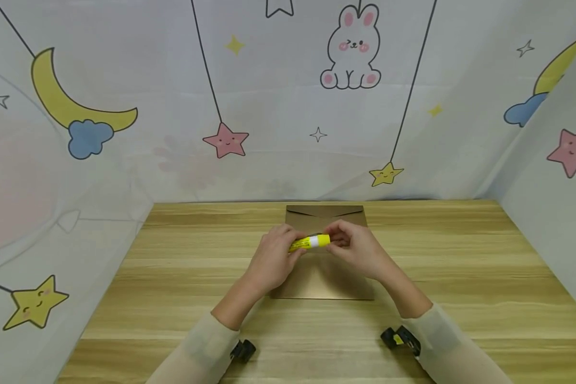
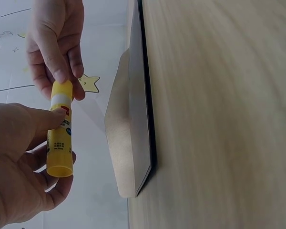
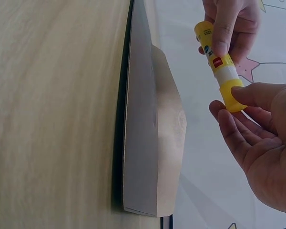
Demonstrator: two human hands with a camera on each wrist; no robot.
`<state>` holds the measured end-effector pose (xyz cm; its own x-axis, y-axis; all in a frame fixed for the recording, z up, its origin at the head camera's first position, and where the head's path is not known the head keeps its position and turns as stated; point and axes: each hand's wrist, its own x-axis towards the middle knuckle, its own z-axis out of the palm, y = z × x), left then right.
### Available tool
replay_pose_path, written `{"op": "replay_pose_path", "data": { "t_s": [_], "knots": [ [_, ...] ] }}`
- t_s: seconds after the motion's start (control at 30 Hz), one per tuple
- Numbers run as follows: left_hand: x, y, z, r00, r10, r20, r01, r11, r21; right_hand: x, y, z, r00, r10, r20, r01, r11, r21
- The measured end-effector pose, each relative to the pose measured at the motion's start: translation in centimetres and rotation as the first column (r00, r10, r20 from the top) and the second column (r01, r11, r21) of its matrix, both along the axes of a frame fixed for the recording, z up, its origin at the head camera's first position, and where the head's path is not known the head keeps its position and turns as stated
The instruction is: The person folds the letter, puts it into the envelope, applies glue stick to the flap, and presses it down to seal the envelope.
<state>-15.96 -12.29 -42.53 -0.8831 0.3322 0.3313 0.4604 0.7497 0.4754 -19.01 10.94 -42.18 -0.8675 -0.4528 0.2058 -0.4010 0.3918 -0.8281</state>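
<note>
Both hands hold a yellow glue stick (image 1: 311, 242) with a white band, raised over the middle of a brown paper envelope (image 1: 326, 285). My left hand (image 1: 274, 257) grips its body, thumb on the near side and fingers behind. At the other end, my right hand (image 1: 360, 249) pinches the yellow cap (image 3: 232, 95) between thumb and fingers. The cap sits against the white band. The envelope lies on the table, and its flap (image 2: 119, 133) stands lifted away from the body at the far end.
The wooden table (image 1: 182, 298) reaches back to a white cloth wall (image 1: 288, 170) printed with stars, moons and a rabbit. Similar cloth hangs at both sides. A black wrist camera (image 1: 400, 340) is on the right forearm, another camera (image 1: 242, 350) on the left.
</note>
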Motion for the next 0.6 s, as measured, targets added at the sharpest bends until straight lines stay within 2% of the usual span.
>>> {"op": "replay_pose_path", "data": {
  "t_s": [0.3,0.6],
  "knots": [
    [-0.04,0.07,-0.10,1.000,-0.007,0.007,0.007,1.000,0.017,0.10,-0.08,0.03,1.000,0.012,0.002,-0.012,0.999,0.030],
    [0.18,0.20,0.16,1.000,-0.012,0.021,0.012,0.999,0.030,-0.01,0.12,-0.21,0.996,0.033,0.087,-0.038,0.998,0.049]
  ]
}}
